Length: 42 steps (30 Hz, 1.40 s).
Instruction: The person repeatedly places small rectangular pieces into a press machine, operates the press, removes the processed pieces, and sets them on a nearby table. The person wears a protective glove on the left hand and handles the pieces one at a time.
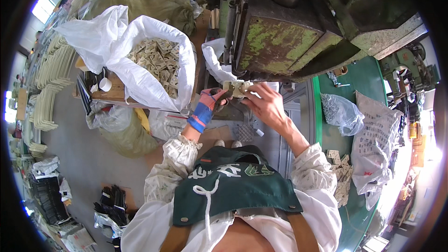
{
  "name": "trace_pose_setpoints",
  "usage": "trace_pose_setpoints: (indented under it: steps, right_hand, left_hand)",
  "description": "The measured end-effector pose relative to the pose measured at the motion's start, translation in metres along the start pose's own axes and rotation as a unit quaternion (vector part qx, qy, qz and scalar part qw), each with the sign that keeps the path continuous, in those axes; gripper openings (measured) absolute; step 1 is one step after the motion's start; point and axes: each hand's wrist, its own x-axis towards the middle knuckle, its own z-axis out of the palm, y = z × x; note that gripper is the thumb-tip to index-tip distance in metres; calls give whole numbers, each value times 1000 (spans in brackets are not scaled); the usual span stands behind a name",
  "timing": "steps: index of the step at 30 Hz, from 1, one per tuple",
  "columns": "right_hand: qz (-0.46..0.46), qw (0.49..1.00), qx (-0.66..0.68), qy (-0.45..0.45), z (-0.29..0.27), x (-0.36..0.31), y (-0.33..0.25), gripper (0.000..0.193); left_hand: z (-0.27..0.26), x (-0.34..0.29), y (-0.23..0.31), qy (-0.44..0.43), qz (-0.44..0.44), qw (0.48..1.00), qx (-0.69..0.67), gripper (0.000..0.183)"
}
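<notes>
Up at the far side, the machine (280, 42) looms over your work, its paint worn. To your right runs the green table (368, 77), loaded along its length. Far left, the white sack (186, 60) gapes, its rim rolled down, probably for easy reaching in, and it's heaped with pale parts (156, 60). Over on the table, there's the printed sack (375, 140), its contents hidden from me, and just left of it the clear bag (343, 114), full of small grey bits. Nearer sits a loose pile (340, 177) of pale parts, close by your right arm, likely for a short reach.

Now your hands! The gloved left hand (212, 102) curls at the left end of the pale piece (238, 88); whether those fingers close on it, I cannot tell. Your bare right hand (266, 105) pinches the right end, thumb against fingers. The piece sits between both hands, just on the near side of the machine, presumably steadied from either end.
</notes>
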Motion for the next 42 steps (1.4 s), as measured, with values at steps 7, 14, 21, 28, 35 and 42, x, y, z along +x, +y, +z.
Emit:
trace_pose_setpoints:
  steps: [7,14,21,28,35,42]
  right_hand:
    - [543,686,484,20,25,-14,14,35]
    - [569,664,485,27,27,-7,6,42]
    - [592,631,499,47,35,-4,-4,31]
    - [582,587,557,78,43,-12,2,44]
    - [604,586,523,136,41,-9,-20,28]
    - [595,582,527,173,37,-6,-23,27]
  left_hand:
    - [2,-4,24,36,-70,995,60,23]
    - [-2,3,17,104,-61,982,145,23]
    - [-4,-6,16,-41,21,988,149,19]
    - [-1,5,6,38,24,987,156,19]
    - [-17,12,-9,29,40,976,210,23]
    - [-6,9,7,36,13,993,108,22]
